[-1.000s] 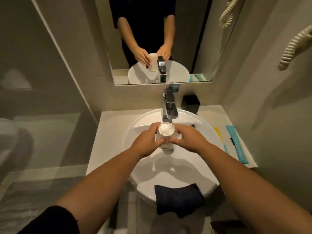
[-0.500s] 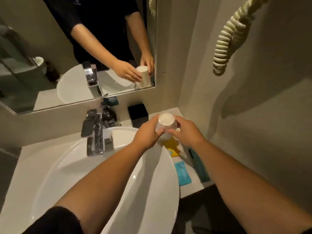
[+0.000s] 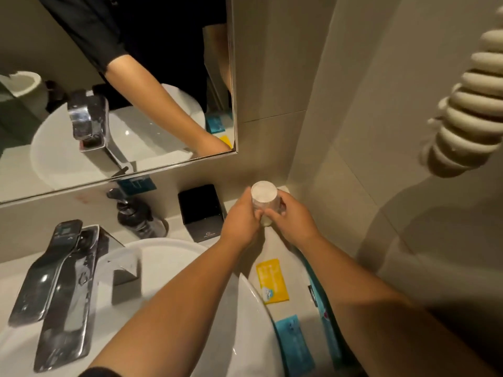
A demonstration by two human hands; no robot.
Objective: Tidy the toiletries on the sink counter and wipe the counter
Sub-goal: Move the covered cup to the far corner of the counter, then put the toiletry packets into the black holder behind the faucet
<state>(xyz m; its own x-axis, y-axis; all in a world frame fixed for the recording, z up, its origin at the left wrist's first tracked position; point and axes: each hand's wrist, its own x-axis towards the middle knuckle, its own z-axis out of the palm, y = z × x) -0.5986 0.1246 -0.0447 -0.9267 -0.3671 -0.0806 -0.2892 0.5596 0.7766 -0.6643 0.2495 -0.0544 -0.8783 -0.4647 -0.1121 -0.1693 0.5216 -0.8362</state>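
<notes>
Both hands hold a clear glass tumbler (image 3: 263,196), upside down with its base facing me, over the back right corner of the counter (image 3: 275,240). My left hand (image 3: 241,220) grips its left side, my right hand (image 3: 292,217) its right side. Whether its rim touches the counter is hidden by my fingers. A yellow sachet (image 3: 272,281) lies flat on the counter beside the basin. A blue sachet (image 3: 294,345) lies nearer to me. A long teal packet (image 3: 322,308) runs under my right forearm.
The white basin (image 3: 174,268) fills the lower left, with a chrome tap (image 3: 62,284) at its back. A dark pump bottle (image 3: 138,216) and a black box (image 3: 201,210) stand against the back wall under the mirror (image 3: 163,77). A coiled cord (image 3: 468,110) hangs on the right wall.
Both hands carried the tumbler from over the basin to the back right corner of the counter and lowered it there. My view turned right and moved closer.
</notes>
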